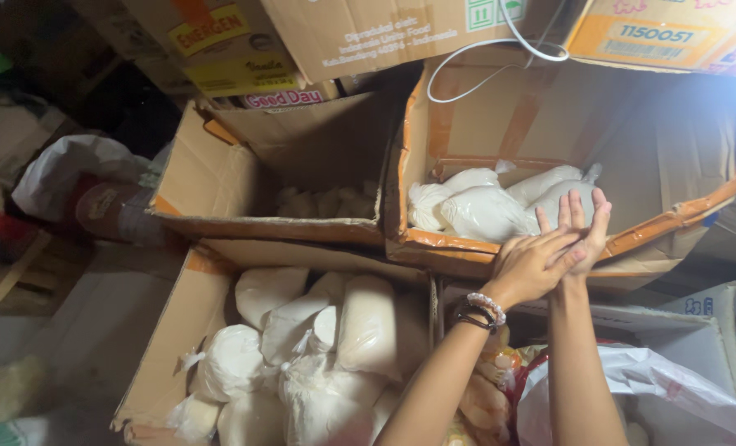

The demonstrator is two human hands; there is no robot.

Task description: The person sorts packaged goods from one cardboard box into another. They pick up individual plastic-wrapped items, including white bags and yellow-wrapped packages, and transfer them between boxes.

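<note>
Dim storeroom, stacked cardboard all round. My left hand (529,268), with bead bracelets at the wrist, lies flat across my right hand (584,231), both empty, fingers straight, over the near edge of the upper right carton (673,216). White tied bags (487,206) lie inside, just beyond. A nearer carton (182,318) of similar bags sits lower left; a plastic sack (657,388) crowds my right forearm.

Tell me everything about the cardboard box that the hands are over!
The big brown cardboard box with orange tape along its edges stands open at the upper right, flaps up, worn and creased. Inside lie several tied clear plastic bags of white powder, heaped at its front left; the rest of its floor is dim. The left hand and right hand, pressed together, hover over its front rim. Another open box sits against its left side, and a white cable loops above it.
</note>
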